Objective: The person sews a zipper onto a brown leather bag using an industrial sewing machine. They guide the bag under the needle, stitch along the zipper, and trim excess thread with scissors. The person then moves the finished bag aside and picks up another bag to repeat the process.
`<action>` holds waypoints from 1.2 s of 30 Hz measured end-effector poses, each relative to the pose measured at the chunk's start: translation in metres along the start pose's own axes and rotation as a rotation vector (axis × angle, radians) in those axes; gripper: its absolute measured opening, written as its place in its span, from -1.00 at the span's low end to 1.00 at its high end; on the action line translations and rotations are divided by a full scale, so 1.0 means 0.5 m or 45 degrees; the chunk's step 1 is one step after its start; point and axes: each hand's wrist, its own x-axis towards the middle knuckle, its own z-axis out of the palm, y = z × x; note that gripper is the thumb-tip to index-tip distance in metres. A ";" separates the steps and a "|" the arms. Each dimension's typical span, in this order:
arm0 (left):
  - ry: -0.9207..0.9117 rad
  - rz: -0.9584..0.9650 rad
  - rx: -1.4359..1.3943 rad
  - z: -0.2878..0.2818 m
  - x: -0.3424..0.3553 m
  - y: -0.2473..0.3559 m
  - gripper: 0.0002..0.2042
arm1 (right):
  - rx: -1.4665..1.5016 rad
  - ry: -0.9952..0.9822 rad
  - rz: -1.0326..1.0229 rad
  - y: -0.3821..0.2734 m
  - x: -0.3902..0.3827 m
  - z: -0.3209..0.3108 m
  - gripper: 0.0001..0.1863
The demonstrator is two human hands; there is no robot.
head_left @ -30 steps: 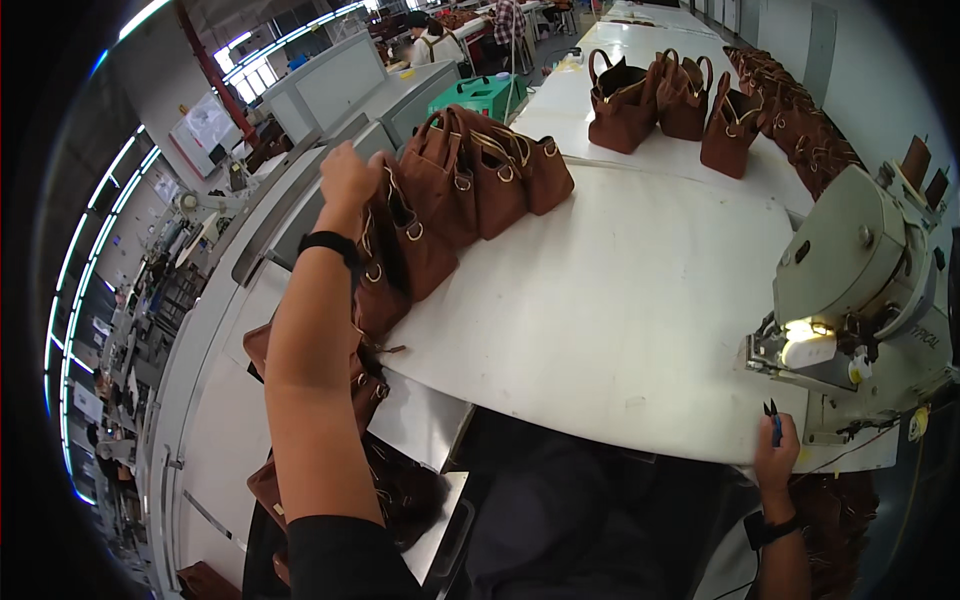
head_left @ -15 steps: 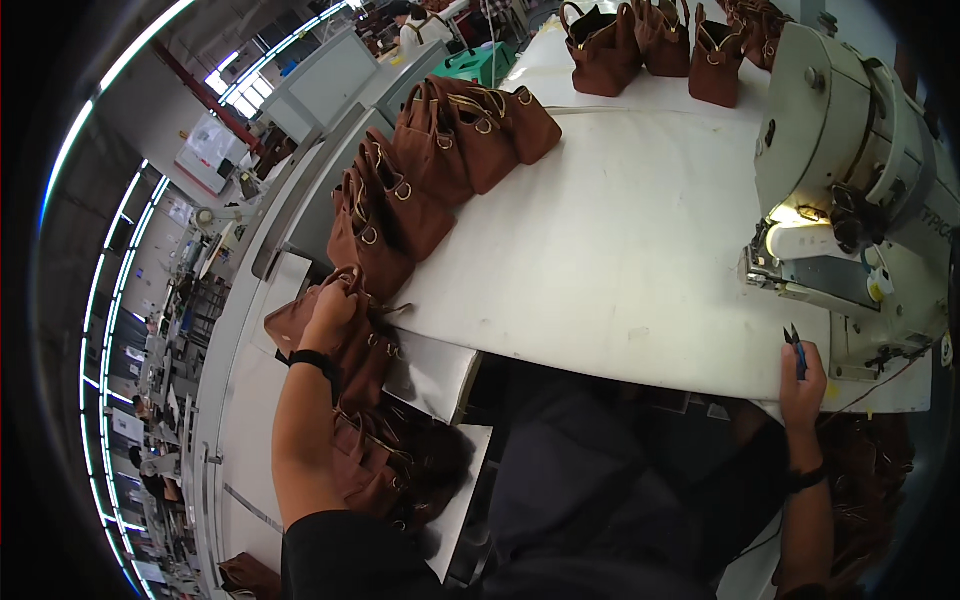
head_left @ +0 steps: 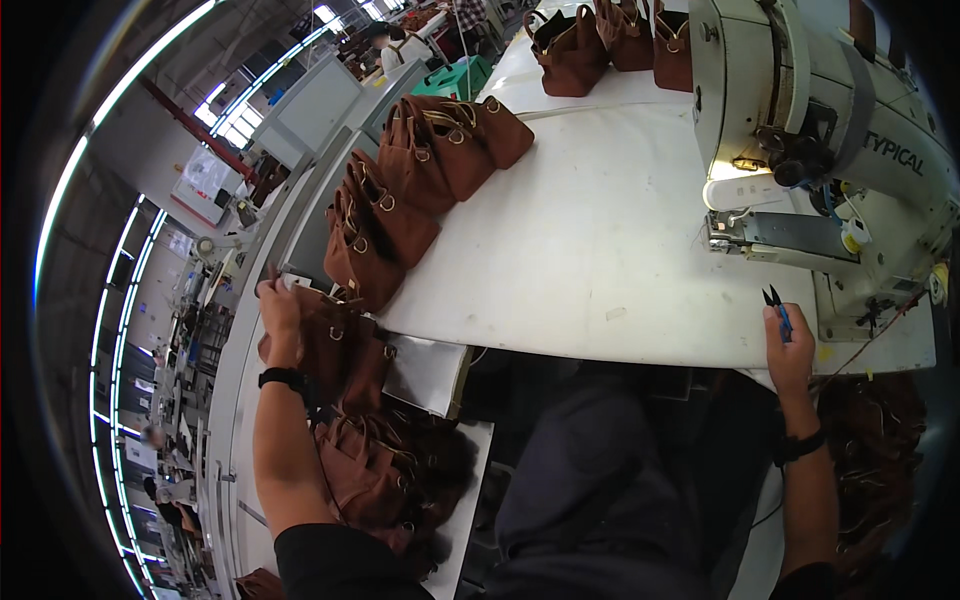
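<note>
My left hand (head_left: 280,312) is at the far-left edge of the work surface, over a brown handbag (head_left: 325,345). Its fingers are partly spread and seem off the handle, though the fingertips are small and unclear. A black band circles that wrist. My right hand (head_left: 791,345) is closed around thread snips (head_left: 784,322) with blue handles, dark blades pointing up and away, above the table's front right edge. Beyond my left hand, several brown handbags (head_left: 415,180) with gold rings and zips stand in a slanting row.
A sewing machine (head_left: 790,160) with its lamp lit stands on the right of the white table (head_left: 560,250). Further handbags (head_left: 570,60) stand at the back. More brown bags (head_left: 365,470) lie at lower left and brown pieces (head_left: 875,460) at lower right. People work in the distance.
My left hand has moved left off the handbag's handle. My right hand still holds the snips. The view has turned slightly, so the machine and bags appear shifted left.
</note>
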 end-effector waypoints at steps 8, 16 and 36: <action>-0.459 -0.508 -1.792 -0.364 0.042 0.191 -0.76 | 0.087 0.065 0.070 0.008 -0.007 0.000 -0.76; -1.054 0.041 -2.143 -0.362 -0.007 0.548 -0.85 | 0.067 0.029 0.059 0.002 0.000 0.000 -0.78; -1.379 -1.269 -2.476 -0.149 -0.766 0.625 -0.58 | -0.277 0.007 -0.236 -0.092 0.008 0.038 -0.66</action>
